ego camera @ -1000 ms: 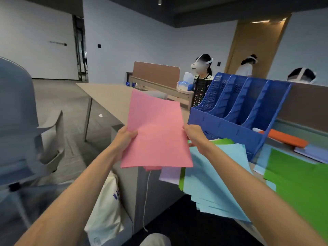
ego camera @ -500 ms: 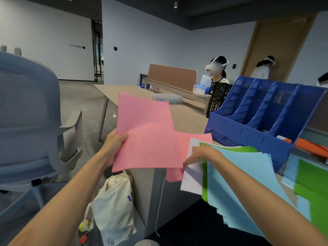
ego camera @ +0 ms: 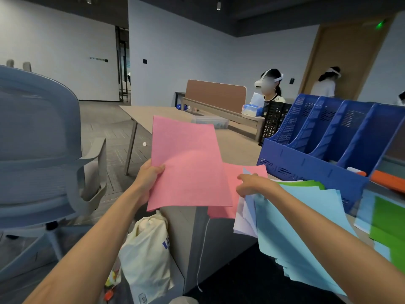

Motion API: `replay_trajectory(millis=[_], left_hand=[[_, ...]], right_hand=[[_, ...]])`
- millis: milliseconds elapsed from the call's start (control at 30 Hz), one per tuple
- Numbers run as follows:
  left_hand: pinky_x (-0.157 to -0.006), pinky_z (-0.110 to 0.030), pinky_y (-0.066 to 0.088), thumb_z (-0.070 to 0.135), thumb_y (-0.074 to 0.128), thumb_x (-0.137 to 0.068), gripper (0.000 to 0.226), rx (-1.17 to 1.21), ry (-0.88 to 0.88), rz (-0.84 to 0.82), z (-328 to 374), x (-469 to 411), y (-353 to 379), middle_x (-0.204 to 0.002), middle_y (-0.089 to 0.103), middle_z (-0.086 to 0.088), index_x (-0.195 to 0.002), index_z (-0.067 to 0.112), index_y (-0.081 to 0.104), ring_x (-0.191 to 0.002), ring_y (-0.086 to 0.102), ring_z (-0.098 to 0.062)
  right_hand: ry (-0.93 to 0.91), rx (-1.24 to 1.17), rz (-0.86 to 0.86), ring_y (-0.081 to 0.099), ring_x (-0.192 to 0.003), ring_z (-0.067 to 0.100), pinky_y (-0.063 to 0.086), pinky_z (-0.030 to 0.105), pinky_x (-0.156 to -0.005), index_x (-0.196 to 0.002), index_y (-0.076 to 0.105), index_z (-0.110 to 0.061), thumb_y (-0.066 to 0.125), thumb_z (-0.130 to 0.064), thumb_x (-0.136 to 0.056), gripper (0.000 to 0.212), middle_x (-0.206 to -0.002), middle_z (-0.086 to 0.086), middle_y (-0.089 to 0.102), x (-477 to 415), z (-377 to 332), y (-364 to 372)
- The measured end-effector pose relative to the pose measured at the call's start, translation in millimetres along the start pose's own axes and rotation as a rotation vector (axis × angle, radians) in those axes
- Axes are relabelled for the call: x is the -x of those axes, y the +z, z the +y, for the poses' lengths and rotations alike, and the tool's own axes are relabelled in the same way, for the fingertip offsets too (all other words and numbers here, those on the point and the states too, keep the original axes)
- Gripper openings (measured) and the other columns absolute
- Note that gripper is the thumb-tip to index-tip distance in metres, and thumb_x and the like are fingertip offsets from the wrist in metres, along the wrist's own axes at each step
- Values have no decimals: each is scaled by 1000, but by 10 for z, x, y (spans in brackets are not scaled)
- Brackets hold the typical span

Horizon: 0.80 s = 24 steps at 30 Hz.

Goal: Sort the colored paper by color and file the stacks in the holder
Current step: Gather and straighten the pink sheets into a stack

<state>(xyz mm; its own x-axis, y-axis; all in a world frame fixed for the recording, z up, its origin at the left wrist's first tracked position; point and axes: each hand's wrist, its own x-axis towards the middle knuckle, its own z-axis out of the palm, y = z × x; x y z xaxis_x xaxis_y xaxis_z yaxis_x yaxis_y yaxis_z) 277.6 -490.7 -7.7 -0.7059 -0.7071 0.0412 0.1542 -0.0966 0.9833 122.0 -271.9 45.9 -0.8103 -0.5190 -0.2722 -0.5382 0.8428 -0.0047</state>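
Pink paper (ego camera: 188, 163) held up by left hand (ego camera: 147, 179).

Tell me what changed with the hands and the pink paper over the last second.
The right hand let go of the pink sheet and dropped to the mixed pile on the desk, where it now lifts sheets off a second pink sheet. The left hand kept its grip on the first sheet's left edge. The blue holder stayed put.

pink sheet (ego camera: 186, 163), light-blue stack (ego camera: 306, 227), green paper (ego camera: 388, 222), blue holder (ego camera: 311, 165)
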Motion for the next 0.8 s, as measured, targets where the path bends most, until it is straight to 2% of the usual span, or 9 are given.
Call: replay_trajectory(millis=[100, 233, 300, 367, 433, 600, 700, 800], left_hand=[[-79, -40, 51, 7, 45, -97, 23, -4, -3, -6, -4, -16, 30, -99, 66, -7, -111, 21, 56, -82, 61, -24], [-77, -38, 50, 5, 46, -96, 24, -4, 8, 7, -14, -45, 45, -96, 66, -6, -107, 22, 58, -78, 60, -22], [-74, -36, 49, 5, 46, -95, 24, -6, 9, 14, -21, -54, 41, -95, 66, -5, -109, 20, 58, -77, 60, -21], [-75, -36, 50, 5, 47, -95, 24, -4, 10, 16, -22, -52, 44, -96, 66, -5, -110, 20, 58, -78, 60, -21], [-77, -37, 50, 6, 47, -95, 23, -7, 5, 19, -20, -45, 46, -96, 67, -5, -109, 20, 58, -79, 60, -22], [-76, -38, 50, 6, 46, -96, 21, -6, -1, 20, 18, -17, 53, -93, 66, -6, -109, 19, 57, -78, 60, -23], [-79, -41, 50, 7, 46, -96, 22, -16, -6, 16, 21, -25, 63, -95, 66, -7, -113, 17, 55, -81, 60, -24], [-80, -42, 50, 8, 46, -96, 22, -34, -35, -14, 1, -35, 132, -98, 66, -9, -112, 17, 57, -84, 60, -26]], right_hand=[[-11, 0, 11, 41, -119, 28, 42, 35, -81, -137, 42, -16, 50, -23, -88, 50, -143, 16, 33, -5, 25, 13], [9, 45, -28, 42, -121, 29, 44, 40, -98, -140, 35, -19, 66, -52, -74, 80, -141, 11, 34, -44, 15, 118], [18, 115, -71, 40, -125, 31, 43, 41, -98, -142, 30, -20, 69, -58, -68, 92, -142, 11, 30, -61, -27, 168], [2, 182, -79, 40, -127, 30, 43, 40, -95, -144, 29, -20, 69, -54, -73, 88, -141, 11, 31, -55, -56, 201], [-23, 207, -72, 39, -128, 29, 42, 37, -96, -144, 31, -17, 62, -45, -84, 73, -139, 10, 34, -27, -85, 224], [-37, 84, -84, 40, -120, 27, 41, 36, -94, -139, 35, -12, 50, -25, -90, 53, -137, 12, 39, -24, -59, 157], [-23, -50, -65, 45, -107, 28, 46, 35, -81, -134, 42, -10, 48, -11, -84, 51, -135, 12, 44, 14, 60, 7], [-18, -229, -44, 54, -107, 38, 56, 42, -75, -122, 55, -1, 43, 2, -70, 54, -129, 17, 49, -6, 213, -123]])
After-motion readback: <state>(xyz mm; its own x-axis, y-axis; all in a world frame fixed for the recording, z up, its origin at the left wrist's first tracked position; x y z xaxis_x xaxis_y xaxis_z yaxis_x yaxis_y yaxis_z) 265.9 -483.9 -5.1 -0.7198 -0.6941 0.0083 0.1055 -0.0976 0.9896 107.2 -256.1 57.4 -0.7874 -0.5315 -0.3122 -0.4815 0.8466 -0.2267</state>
